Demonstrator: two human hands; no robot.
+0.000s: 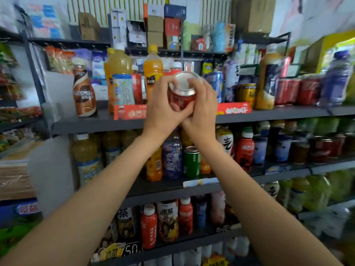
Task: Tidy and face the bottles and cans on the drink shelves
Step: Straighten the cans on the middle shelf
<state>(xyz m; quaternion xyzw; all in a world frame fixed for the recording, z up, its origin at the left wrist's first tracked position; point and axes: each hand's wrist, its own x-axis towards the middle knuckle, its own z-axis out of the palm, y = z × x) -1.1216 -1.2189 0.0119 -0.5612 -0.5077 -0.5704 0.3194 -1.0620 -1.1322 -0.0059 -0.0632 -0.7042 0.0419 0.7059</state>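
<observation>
A red can (182,96) with a silver end turned toward me is held in front of the upper drink shelf (92,123). My left hand (163,108) wraps its left side and underside. My right hand (203,106) grips its right side, with a finger lying across the silver end. The can is tilted and raised off the shelf. On that shelf stand a brown coffee bottle (83,89), orange juice bottles (152,72), a blue can (216,85), a yellow can (245,95) and a row of red cans (299,91).
The shelf below carries a green can (191,162), a purple bottle (172,158) and red bottles (245,150). Lower shelves hold tea bottles (167,221). Cardboard boxes (155,25) are stacked on the top shelf. Snack packs (19,112) fill a rack at the left.
</observation>
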